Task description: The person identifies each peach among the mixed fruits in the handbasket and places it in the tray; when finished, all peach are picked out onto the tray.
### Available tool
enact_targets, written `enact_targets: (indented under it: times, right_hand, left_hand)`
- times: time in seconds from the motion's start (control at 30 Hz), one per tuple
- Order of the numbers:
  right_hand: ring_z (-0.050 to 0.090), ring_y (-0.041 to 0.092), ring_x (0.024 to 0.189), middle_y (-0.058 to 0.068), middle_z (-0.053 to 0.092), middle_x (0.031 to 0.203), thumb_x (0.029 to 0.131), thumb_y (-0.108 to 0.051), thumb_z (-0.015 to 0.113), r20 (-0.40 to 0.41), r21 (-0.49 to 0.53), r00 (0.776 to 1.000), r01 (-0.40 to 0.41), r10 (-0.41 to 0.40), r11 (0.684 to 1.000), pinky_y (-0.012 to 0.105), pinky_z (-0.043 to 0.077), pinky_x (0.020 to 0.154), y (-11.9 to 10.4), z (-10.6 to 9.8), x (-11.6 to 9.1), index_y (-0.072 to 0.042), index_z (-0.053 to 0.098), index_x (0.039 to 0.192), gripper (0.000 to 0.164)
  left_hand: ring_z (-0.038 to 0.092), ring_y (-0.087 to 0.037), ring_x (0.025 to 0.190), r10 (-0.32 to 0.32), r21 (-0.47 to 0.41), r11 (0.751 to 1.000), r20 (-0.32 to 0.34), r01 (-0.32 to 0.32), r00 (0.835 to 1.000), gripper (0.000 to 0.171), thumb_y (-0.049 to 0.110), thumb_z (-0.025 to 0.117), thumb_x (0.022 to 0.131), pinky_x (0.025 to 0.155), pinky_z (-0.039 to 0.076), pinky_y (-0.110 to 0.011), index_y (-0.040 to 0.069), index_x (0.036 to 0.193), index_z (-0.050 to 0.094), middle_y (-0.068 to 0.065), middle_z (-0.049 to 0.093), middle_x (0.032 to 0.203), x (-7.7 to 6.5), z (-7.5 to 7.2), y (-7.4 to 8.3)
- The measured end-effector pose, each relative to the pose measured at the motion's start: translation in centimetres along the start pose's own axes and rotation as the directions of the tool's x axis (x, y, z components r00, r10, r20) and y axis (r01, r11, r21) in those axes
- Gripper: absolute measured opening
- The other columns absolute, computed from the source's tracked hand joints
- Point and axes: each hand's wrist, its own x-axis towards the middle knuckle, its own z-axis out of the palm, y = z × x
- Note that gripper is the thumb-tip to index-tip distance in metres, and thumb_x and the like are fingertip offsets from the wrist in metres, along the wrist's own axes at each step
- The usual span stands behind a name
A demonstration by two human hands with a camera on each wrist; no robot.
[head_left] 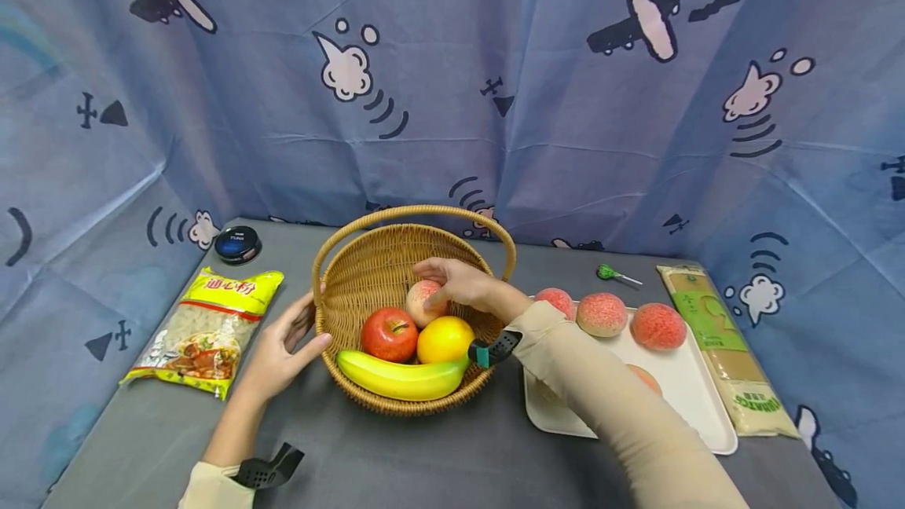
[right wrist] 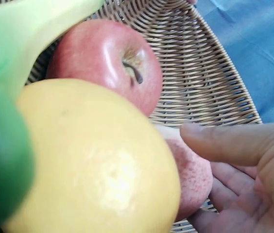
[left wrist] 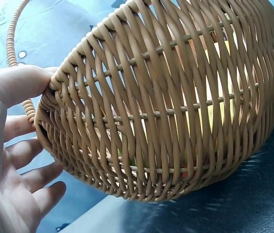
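Note:
A wicker basket [head_left: 406, 407] with an arched handle stands in the middle of the table. In it lie a red apple [head_left: 390, 335], a yellow orange-like fruit [head_left: 446, 340], a banana [head_left: 401, 377] along the front, and a pale pink peach [head_left: 423, 305] behind. My right hand [head_left: 456, 287] holds the peach inside the basket; in the right wrist view the thumb lies on its near side and the fingers curve round beyond it. My left hand [head_left: 280, 348] grips the basket's left rim near the handle's foot, thumb and index finger on either side in the left wrist view.
To the right, a white tray [head_left: 707, 415] carries several peaches [head_left: 602, 314], one partly behind my sleeve. A noodle pack [head_left: 728, 352] lies beyond it, and a green lollipop [head_left: 608, 272] behind. On the left are a yellow food bag [head_left: 205, 332] and a tuna can [head_left: 237, 245].

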Motion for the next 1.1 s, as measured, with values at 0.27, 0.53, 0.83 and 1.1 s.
enact_targets:
  times: [0.27, 0.53, 0.83, 1.1]
  right_hand:
    - [0.040, 0.027, 0.134, 0.013, 0.042, 0.147, 0.079, 0.008, 0.068, -0.036, -0.025, 0.998, -0.054, 0.053, 0.998, 0.039, 0.037, 0.110, 0.28, 0.06, 0.23, -0.002, 0.040, 0.142, 0.069]
    - [0.052, 0.024, 0.116, 0.012, 0.050, 0.138, 0.078, 0.006, 0.071, -0.025, -0.056, 0.996, -0.088, 0.086, 0.995, 0.033, 0.047, 0.098, 0.39, -0.02, 0.38, -0.004, 0.044, 0.139, 0.068]
    - [0.054, 0.022, 0.107, 0.009, 0.056, 0.128, 0.074, -0.001, 0.077, -0.050, -0.163, 0.995, -0.098, 0.091, 0.982, 0.032, 0.049, 0.092, 0.31, 0.00, 0.15, -0.007, 0.050, 0.134, 0.066]
    - [0.054, 0.021, 0.103, 0.007, 0.058, 0.125, 0.067, 0.003, 0.079, -0.063, -0.159, 0.998, 0.008, -0.018, 0.987, 0.030, 0.049, 0.088, -0.07, 0.00, -0.16, -0.007, 0.054, 0.132, 0.071]
  left_hand:
    - [0.040, 0.010, 0.124, 0.008, -0.005, 1.000, -0.004, -0.008, 1.000, 0.066, -0.006, 0.062, 0.084, 0.101, 0.036, -0.009, -0.007, 0.143, 0.033, -0.033, 0.038, 0.142, 0.28, 0.11, 0.47]
    - [0.040, 0.009, 0.125, 0.012, -0.012, 1.000, -0.002, -0.012, 1.000, 0.066, -0.007, 0.062, 0.084, 0.101, 0.035, -0.009, -0.006, 0.144, 0.033, -0.033, 0.038, 0.142, 0.33, 0.12, 0.50]
    - [0.040, 0.009, 0.125, 0.025, -0.005, 1.000, -0.006, -0.025, 1.000, 0.066, -0.008, 0.063, 0.083, 0.102, 0.035, -0.011, -0.007, 0.142, 0.034, -0.033, 0.037, 0.142, 0.28, 0.30, 0.58]
    - [0.042, 0.004, 0.128, 0.076, -0.025, 0.997, -0.006, -0.076, 0.997, 0.068, -0.012, 0.062, 0.082, 0.102, 0.036, -0.011, -0.003, 0.144, 0.035, -0.033, 0.038, 0.142, 0.07, 0.17, 0.26]
